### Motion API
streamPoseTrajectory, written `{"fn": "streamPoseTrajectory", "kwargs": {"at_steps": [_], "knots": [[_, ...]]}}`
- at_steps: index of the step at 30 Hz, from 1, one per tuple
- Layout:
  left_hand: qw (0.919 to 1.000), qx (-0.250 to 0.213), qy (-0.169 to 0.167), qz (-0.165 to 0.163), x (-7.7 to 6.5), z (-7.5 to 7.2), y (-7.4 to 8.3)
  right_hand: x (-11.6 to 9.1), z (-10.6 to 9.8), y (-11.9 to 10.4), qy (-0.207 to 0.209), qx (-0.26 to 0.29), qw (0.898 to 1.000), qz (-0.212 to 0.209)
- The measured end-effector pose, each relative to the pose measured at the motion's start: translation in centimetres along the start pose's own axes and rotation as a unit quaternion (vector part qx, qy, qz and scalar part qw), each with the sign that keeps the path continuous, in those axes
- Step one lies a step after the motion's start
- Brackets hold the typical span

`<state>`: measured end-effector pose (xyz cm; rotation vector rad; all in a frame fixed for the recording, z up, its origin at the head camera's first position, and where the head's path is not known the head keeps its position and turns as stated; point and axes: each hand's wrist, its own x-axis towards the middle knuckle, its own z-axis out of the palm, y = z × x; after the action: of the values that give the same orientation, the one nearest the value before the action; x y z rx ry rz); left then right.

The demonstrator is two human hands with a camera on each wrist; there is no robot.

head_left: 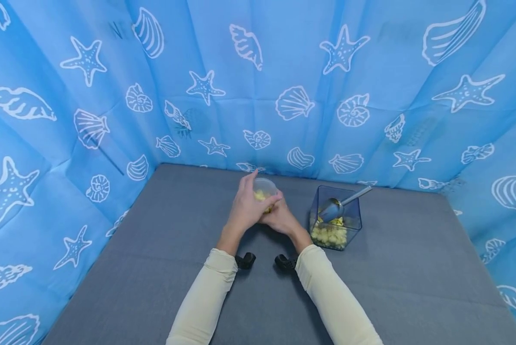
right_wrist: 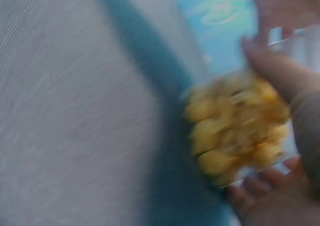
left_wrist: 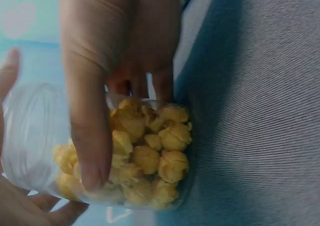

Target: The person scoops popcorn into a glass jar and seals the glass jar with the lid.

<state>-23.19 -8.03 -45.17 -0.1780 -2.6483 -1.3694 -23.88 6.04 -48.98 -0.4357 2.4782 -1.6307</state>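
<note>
A clear plastic jar [left_wrist: 30, 136], partly filled with yellow popcorn [left_wrist: 145, 158], is between my two hands near the back of the table. My right hand [head_left: 279, 218] grips its popcorn-filled body; in the left wrist view the thumb lies across the side and the fingers pass behind. At the top end is my left hand [head_left: 246, 203], its fingers and thumb around the jar's mouth. The left wrist view shows the bare, see-through neck between the hands. Blurred popcorn [right_wrist: 235, 126] fills the jar's base in the right wrist view.
Right of my right forearm stands a blue-tinted see-through bin [head_left: 353, 218] with popcorn in its lower part. A metal scoop [head_left: 333, 208] leans inside, handle over the rim. Grey cloth covers the table [head_left: 146, 230]. A blue seashell-print curtain [head_left: 240, 86] hangs behind it.
</note>
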Motion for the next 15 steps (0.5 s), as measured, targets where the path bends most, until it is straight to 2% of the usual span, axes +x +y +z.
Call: {"fn": "streamPoseTrajectory", "kwargs": {"at_steps": [3, 5, 7, 9, 12, 13, 14, 15], "knots": [[0.9956, -0.089, 0.024, -0.020, -0.2, 0.0, -0.8, -0.7, -0.6, -1.2, 0.003, -0.012, 0.998, 0.060], [0.9868, -0.154, 0.046, -0.023, -0.3, 0.0, -1.4, -1.2, -1.0, -2.3, 0.008, -0.013, 0.994, 0.104], [0.9738, -0.217, 0.067, -0.017, -0.4, -0.1, -2.1, -1.7, -1.5, -3.3, 0.007, -0.012, 0.991, 0.136], [0.9568, -0.280, 0.078, -0.004, -0.6, -0.2, -2.7, -2.3, -2.0, -4.3, 0.007, -0.007, 0.990, 0.141], [0.9368, -0.342, 0.071, 0.007, -0.8, -0.3, -3.4, -3.0, -2.7, -5.8, 0.017, -0.005, 0.993, 0.118], [0.9336, -0.353, 0.060, 0.007, -0.8, -0.3, -3.5, -3.1, -2.8, -6.2, 0.025, -0.008, 0.994, 0.106], [0.9344, -0.354, 0.044, 0.006, -0.9, -0.3, -3.6, -3.3, -3.0, -6.6, 0.037, -0.011, 0.995, 0.091], [0.9388, -0.343, 0.025, 0.002, -1.0, -0.2, -3.7, -3.3, -3.0, -6.9, 0.050, -0.016, 0.996, 0.076]]}}
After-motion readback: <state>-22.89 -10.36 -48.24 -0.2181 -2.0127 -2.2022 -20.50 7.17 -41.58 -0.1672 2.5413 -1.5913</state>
